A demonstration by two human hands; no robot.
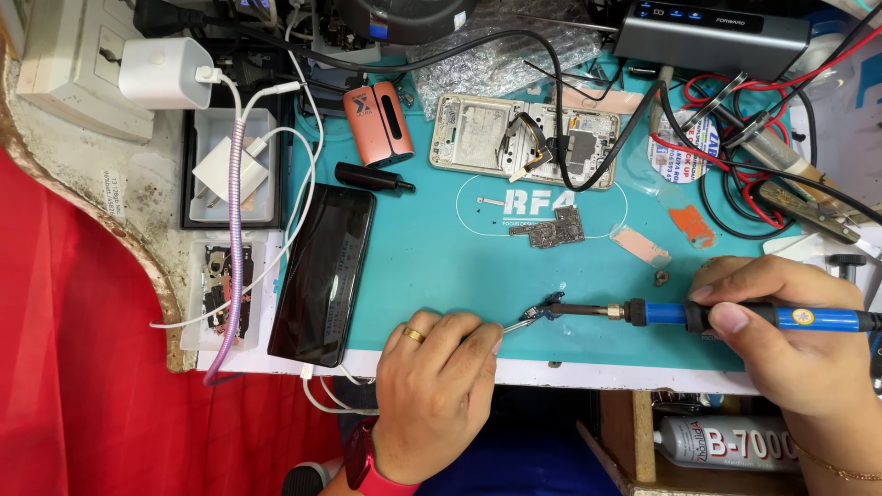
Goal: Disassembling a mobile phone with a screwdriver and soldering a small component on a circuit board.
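The right hand (790, 344) clamps a blue soldering iron (735, 315) lying level above the teal worktop (441, 266), tip pointing left at a small part (549, 306). The left hand (436, 367) pinches tweezers (517, 324) on that part.

Place: a phone repair workshop.
Evidence: teal repair mat (432, 266) on the counter; on it an opened phone (524, 140), a loose circuit board (551, 230), and a soldering iron (735, 315) near the mat's front edge.
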